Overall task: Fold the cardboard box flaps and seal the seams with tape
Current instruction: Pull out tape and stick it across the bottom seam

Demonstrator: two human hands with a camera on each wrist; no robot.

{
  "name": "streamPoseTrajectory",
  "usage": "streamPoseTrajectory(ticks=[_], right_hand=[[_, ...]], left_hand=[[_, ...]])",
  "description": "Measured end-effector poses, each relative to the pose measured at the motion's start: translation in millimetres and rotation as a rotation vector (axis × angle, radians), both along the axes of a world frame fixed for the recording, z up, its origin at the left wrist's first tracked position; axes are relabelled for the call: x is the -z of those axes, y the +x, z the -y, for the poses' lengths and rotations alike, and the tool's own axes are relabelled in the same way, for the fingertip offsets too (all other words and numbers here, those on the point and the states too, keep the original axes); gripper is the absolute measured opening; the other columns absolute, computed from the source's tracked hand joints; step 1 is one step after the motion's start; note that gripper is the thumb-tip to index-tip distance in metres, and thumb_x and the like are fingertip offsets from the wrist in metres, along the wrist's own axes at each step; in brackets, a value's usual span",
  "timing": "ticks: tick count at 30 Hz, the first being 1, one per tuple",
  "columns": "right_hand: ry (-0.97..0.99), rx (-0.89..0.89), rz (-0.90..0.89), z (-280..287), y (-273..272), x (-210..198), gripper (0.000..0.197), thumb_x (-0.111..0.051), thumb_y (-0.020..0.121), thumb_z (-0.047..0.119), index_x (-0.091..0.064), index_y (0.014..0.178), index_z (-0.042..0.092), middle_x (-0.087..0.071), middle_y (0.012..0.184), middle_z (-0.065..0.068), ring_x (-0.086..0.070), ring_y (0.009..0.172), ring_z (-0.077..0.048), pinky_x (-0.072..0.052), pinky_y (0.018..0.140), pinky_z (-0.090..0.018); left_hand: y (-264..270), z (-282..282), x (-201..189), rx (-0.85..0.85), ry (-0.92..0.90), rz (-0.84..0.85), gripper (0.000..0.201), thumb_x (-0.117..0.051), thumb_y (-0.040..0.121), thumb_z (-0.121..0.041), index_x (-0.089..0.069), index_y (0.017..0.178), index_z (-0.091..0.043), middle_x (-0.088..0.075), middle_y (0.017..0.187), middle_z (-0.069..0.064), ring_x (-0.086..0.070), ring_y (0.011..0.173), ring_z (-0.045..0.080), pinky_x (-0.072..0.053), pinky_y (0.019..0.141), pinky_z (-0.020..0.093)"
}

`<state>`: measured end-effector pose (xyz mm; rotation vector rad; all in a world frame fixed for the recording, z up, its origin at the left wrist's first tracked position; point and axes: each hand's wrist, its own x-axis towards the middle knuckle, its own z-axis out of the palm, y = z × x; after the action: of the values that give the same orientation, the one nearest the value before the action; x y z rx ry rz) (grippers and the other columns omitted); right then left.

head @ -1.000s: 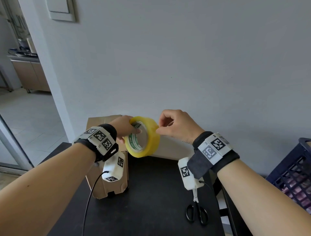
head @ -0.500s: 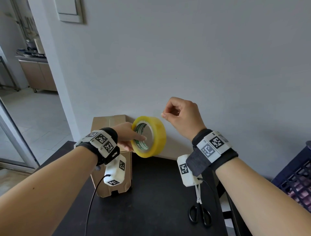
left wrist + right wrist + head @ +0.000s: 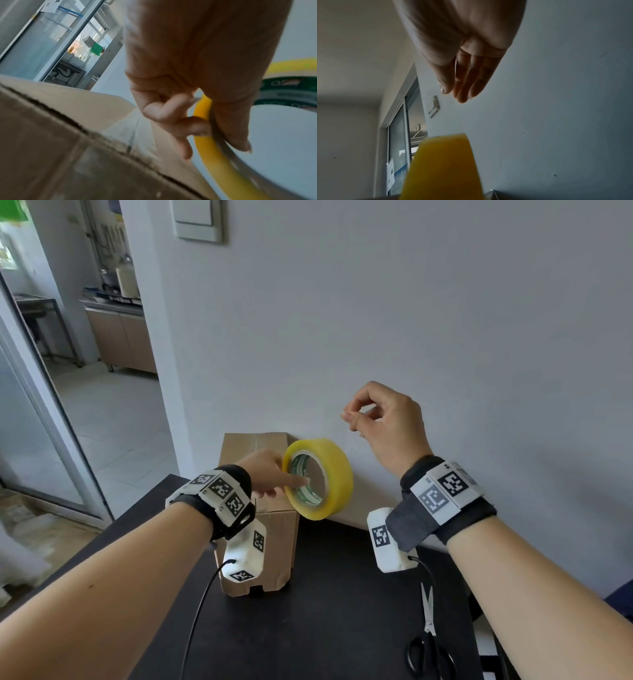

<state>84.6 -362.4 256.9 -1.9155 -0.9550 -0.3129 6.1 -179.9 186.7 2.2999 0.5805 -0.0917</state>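
A yellow tape roll (image 3: 337, 470) is held upright above the table by my left hand (image 3: 287, 477), thumb inside the core and fingers on the outer rim. The left wrist view shows that grip on the roll (image 3: 204, 121). Just behind and left of it stands the brown cardboard box (image 3: 257, 446), its top flaps down, against the wall. My right hand (image 3: 351, 417) is raised above and right of the roll, thumb and forefinger pinched on the end of a clear strip of tape. In the right wrist view the strip runs faintly from the roll (image 3: 443, 162) up to the fingertips (image 3: 460, 88).
The box stands on a black table (image 3: 325, 611) pushed against a grey wall. Black-handled scissors (image 3: 430, 642) lie near the table's right edge. A dark blue crate (image 3: 620, 601) shows at the far right. An open doorway lies to the left.
My right hand has risen up and to the right, away from the roll, drawing out tape. The left hand has kept hold of the roll and lowered it slightly.
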Motion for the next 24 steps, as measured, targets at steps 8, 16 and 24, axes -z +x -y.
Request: streamPoseTrajectory(ticks=[8, 16, 24], right_hand=[[-0.121, -0.053, 0.073, -34.2, 6.9, -3.4, 0.017, -0.071, 0.081, 0.018, -0.057, 0.071, 0.021, -0.066, 0.073, 0.006, -0.066, 0.062, -0.015, -0.055, 0.071, -0.040], [-0.214, -0.063, 0.117, -59.9, 9.9, -6.2, 0.015, -0.073, 0.079, 0.021, -0.061, 0.071, 0.023, -0.062, 0.075, 0.012, -0.057, 0.064, -0.011, -0.051, 0.071, -0.034], [-0.208, -0.050, 0.110, -68.3, 10.2, -2.5, 0.014, -0.074, 0.079, 0.021, -0.062, 0.071, 0.021, -0.062, 0.076, 0.011, -0.059, 0.067, -0.014, -0.051, 0.071, -0.034]], left_hand=[[-10.1, -29.7, -16.2, -0.099, 0.011, 0.442, 0.004, -0.063, 0.088, -0.023, -0.064, 0.084, -0.021, -0.066, 0.082, 0.000, -0.061, 0.074, 0.015, -0.053, 0.065, 0.029], [-7.6, -26.9, -67.3, 0.019, -0.040, 0.513, 0.032, -0.078, 0.070, -0.041, -0.069, 0.091, -0.018, -0.069, 0.086, -0.005, -0.064, 0.077, 0.008, -0.053, 0.073, 0.026], [-5.4, -33.4, -74.5, 0.032, 0.182, 0.508, 0.010, -0.071, 0.081, -0.026, -0.065, 0.074, -0.021, -0.064, 0.072, -0.009, -0.059, 0.070, 0.004, -0.044, 0.063, 0.015]])
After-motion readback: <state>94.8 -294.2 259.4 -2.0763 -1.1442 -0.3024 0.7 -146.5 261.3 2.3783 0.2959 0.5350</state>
